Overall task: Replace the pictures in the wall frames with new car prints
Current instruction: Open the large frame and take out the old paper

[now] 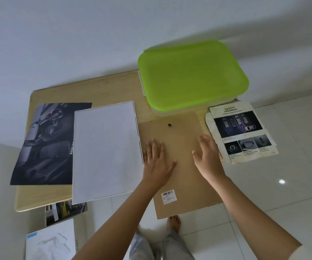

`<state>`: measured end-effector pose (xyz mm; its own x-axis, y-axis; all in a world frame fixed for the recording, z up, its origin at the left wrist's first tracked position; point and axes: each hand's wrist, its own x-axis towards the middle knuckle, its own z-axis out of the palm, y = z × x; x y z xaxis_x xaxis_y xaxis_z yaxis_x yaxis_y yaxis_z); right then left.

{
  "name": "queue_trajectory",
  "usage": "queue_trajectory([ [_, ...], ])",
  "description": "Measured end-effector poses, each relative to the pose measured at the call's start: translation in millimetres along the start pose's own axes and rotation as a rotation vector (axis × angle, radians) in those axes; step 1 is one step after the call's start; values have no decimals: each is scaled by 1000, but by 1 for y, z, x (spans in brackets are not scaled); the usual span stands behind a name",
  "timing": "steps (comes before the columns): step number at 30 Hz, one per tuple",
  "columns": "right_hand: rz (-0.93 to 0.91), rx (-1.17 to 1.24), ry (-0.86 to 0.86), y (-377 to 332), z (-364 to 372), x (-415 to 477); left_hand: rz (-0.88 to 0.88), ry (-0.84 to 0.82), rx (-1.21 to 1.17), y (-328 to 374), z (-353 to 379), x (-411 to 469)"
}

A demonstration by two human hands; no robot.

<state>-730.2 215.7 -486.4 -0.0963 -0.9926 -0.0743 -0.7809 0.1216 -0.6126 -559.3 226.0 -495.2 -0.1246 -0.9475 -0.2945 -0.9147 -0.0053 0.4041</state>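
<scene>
A brown frame backing board point(183, 177) with a barcode sticker lies face down on the wooden table point(44, 199), hanging over the front edge. My left hand point(157, 160) rests flat on its left part, fingers spread. Just above its right side hovers my right hand point(206, 156), fingers apart and holding nothing. To the left of the board lies a white sheet point(106, 151), overlapping a dark car-interior print point(44, 145). A worn car print headed SAFETY point(242, 132) lies to the right of the board.
A plastic box with a lime green lid point(192, 76) stands at the table's back right, against the wall. Below the table's front left are more prints point(65, 211) and a white package point(51, 243) on the tiled floor. My bare foot point(174, 224) shows below the board.
</scene>
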Motion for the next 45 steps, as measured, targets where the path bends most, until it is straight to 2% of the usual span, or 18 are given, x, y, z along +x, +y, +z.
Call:
queue_trajectory([
  [5, -80, -45, -117, 4, 7, -3, 44, 16, 55, -3, 10, 3],
  [12, -45, -81, -122, 11, 3, -3, 41, -22, 106, -1, 8, 5],
  [20, 15, -103, -127, 2, 2, -4, 108, -60, 23, -6, -7, 5],
  [22, 30, -101, -108, -9, 3, -6, 163, -22, -37, -15, -18, -1],
  [24, 6, -85, -88, -28, 7, -10, 192, 83, -74, -29, -29, -11],
  [27, -97, -50, -107, -68, 24, -24, 107, 270, -108, -66, -42, -30],
  [30, -187, -1, -163, -109, 53, -42, -95, 380, -129, -119, -54, -55],
  [34, -215, 43, -187, -147, 95, -63, -234, 359, -85, -183, -57, -85],
  [39, -93, -33, -160, -162, 133, -84, -218, 253, -40, -217, -44, -101],
  [45, 57, -165, -89, -170, 148, -92, -170, 259, -84, -217, -40, -99],
])
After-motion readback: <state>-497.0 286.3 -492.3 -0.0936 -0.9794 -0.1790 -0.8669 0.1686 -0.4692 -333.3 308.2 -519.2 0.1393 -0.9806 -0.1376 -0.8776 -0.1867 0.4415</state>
